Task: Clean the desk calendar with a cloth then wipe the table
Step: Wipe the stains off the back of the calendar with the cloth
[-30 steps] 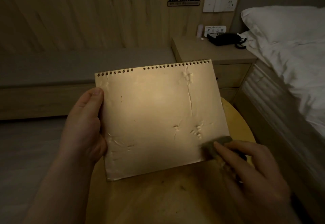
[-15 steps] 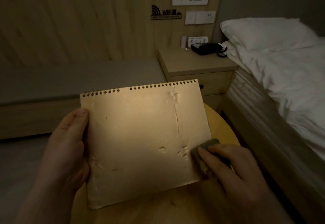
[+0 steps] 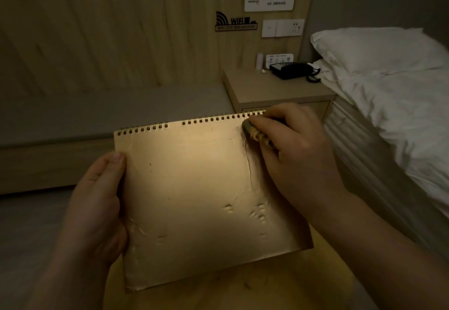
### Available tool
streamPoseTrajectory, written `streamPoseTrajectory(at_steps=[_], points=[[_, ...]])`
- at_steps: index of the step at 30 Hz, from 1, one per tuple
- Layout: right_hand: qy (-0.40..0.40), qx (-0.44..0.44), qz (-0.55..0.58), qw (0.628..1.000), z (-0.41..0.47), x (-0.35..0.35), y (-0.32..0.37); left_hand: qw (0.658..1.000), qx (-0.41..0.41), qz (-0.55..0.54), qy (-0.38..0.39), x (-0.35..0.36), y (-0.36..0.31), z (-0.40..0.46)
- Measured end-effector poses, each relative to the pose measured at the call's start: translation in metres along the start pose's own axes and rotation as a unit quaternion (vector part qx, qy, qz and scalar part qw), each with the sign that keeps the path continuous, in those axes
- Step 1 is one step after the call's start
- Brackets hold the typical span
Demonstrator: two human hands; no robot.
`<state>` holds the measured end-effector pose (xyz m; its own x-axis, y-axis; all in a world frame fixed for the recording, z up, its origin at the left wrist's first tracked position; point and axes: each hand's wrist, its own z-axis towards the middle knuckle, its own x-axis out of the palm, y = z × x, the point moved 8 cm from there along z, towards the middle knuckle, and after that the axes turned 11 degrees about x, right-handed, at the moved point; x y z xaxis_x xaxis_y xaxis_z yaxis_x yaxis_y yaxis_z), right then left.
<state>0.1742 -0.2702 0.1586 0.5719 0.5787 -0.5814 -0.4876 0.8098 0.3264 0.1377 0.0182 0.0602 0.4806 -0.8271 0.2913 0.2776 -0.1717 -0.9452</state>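
The desk calendar [image 3: 201, 195] is a spiral-bound card with a plain, dented tan face, held up in front of me above the round wooden table [image 3: 323, 283]. My left hand [image 3: 97, 207] grips its left edge, thumb on the front. My right hand [image 3: 296, 149] holds a small dark cloth [image 3: 255, 133] and presses it against the calendar's top right corner, just under the spiral. Most of the cloth is hidden under my fingers.
A bed with a white pillow [image 3: 374, 49] and duvet runs along the right. A wooden nightstand [image 3: 274, 91] with a black telephone [image 3: 292, 70] stands behind the calendar. A low padded bench [image 3: 97, 110] lines the wood-panelled wall at left.
My right hand has carried the cloth from the calendar's lower right corner up to its top right corner. The view has tilted, and the calendar now sits lower in it.
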Motion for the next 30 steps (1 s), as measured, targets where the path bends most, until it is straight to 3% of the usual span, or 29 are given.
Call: streamPoseTrajectory(at_steps=[14, 23, 30], points=[[0.082, -0.003, -0.007, 0.997, -0.073, -0.006, 0.001, 1.000, 0.006, -0.012, -0.001, -0.002, -0.001, 0.001], [0.092, -0.009, -0.012, 0.996, -0.139, -0.017, 0.005, 0.999, 0.010, 0.001, -0.036, -0.010, -0.002, 0.002], [0.074, -0.001, 0.020, 0.997, -0.131, -0.003, 0.005, 0.999, 0.003, 0.003, -0.038, -0.011, -0.003, 0.003]])
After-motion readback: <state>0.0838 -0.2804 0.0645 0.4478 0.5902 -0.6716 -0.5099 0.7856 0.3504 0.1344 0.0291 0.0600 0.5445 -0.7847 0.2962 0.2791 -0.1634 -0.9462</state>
